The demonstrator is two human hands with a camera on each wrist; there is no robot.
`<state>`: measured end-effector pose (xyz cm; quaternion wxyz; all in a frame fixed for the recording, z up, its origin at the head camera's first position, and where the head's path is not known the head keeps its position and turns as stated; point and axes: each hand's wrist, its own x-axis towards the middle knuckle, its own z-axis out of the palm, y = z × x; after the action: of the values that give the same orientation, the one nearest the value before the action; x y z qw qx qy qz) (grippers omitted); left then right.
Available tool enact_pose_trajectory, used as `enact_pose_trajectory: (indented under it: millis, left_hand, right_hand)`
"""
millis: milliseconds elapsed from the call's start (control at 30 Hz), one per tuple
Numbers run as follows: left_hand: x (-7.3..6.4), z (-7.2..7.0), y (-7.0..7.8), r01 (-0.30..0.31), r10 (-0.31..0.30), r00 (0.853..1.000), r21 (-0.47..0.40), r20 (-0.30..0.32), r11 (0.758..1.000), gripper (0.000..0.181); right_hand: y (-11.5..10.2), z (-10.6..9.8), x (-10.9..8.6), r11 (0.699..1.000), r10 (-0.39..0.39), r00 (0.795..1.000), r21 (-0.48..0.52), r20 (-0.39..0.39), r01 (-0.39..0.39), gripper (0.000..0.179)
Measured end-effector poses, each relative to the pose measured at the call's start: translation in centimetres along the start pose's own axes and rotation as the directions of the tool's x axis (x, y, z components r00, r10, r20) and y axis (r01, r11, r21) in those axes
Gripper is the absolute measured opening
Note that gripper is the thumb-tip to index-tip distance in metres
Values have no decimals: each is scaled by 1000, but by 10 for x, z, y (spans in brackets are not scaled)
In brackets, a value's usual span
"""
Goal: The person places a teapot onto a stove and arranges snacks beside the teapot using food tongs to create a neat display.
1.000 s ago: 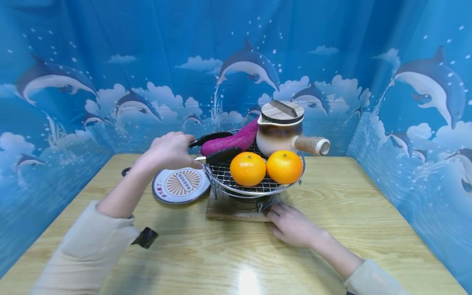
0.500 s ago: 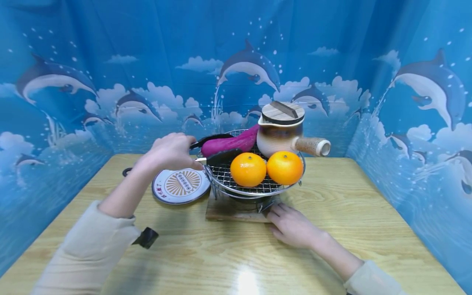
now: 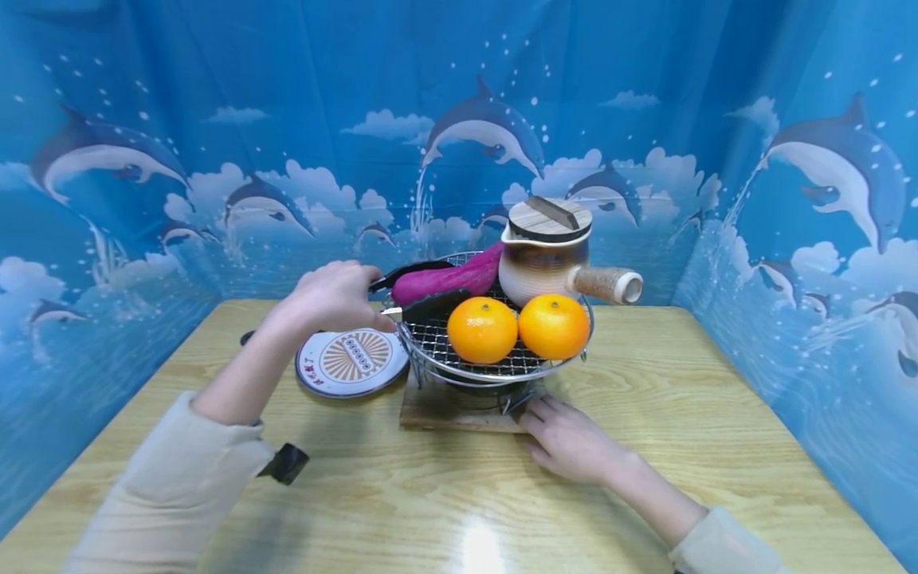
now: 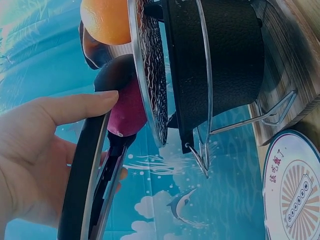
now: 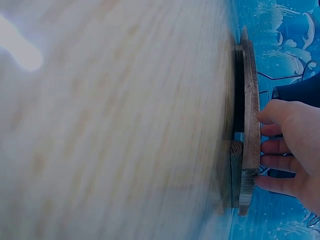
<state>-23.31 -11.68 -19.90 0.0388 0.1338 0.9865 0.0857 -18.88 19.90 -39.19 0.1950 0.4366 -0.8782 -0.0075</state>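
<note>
My left hand (image 3: 326, 299) grips a pair of tongs (image 4: 82, 175), its thumb along one black handle. The dark tong heads (image 3: 433, 304) lie on both sides of a long purple sweet potato (image 3: 448, 283), which rests over the wire grill rack (image 3: 425, 339). Two oranges (image 3: 482, 330) sit at the rack's front, and a clay teapot (image 3: 545, 271) with a wooden lid stands behind them. My right hand (image 3: 570, 438) is at the right end of the wooden base (image 3: 459, 421). In the right wrist view its fingertips rest on the wooden board (image 5: 251, 105).
A black stove bowl (image 4: 227, 55) in a wire stand supports the rack. To its left, a white printed plate (image 3: 351, 363) lies on the wooden table (image 3: 402, 510). Blue dolphin-patterned curtains (image 3: 323, 119) enclose the back and sides.
Compared with a second ago, the sweet potato's far end and the tongs sit slightly lower over the rack. My left hand has dropped a little; the right hand stays in place.
</note>
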Motion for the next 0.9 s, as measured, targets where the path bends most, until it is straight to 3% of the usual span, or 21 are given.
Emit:
enact_pose_trajectory:
  millis: [900]
  left_hand:
    - [-10, -4, -14, -5, 4, 999, -30, -35, 1000, 97]
  right_hand:
    - [-2, -1, 1, 1000, 10, 1000, -5, 19, -10, 22]
